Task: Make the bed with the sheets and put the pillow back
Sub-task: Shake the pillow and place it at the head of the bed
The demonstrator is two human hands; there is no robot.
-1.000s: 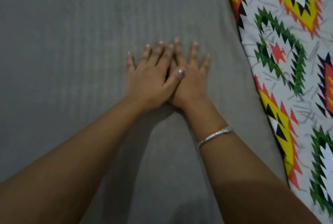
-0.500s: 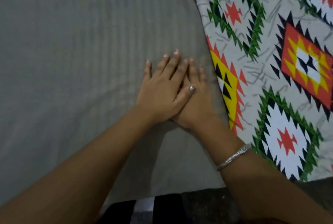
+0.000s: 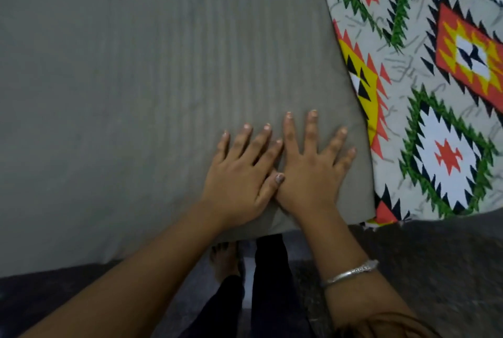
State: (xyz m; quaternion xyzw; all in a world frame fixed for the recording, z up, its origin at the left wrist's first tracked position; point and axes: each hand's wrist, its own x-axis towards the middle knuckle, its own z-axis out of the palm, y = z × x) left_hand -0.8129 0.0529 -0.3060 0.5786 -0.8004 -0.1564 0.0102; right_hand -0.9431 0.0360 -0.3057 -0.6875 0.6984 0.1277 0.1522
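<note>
A grey striped sheet (image 3: 136,92) lies flat over the bed and fills most of the view. To its right lies a patterned sheet (image 3: 435,106) with red, yellow, green and white diamond shapes. My left hand (image 3: 239,174) and my right hand (image 3: 313,171) press flat on the grey sheet side by side, fingers straight and spread, close to the sheet's near right corner. My left thumb touches my right hand. A silver bangle sits on my right wrist. No pillow is in view.
The bed's near edge (image 3: 81,264) runs across the lower part of the view, with dark floor below it. My legs in dark trousers and a bare foot (image 3: 226,261) stand right below my hands.
Both hands have slid toward me across the grey sheet to its near edge. They were overlapped and now lie side by side with fingers spread. The floor and my legs have come into view.
</note>
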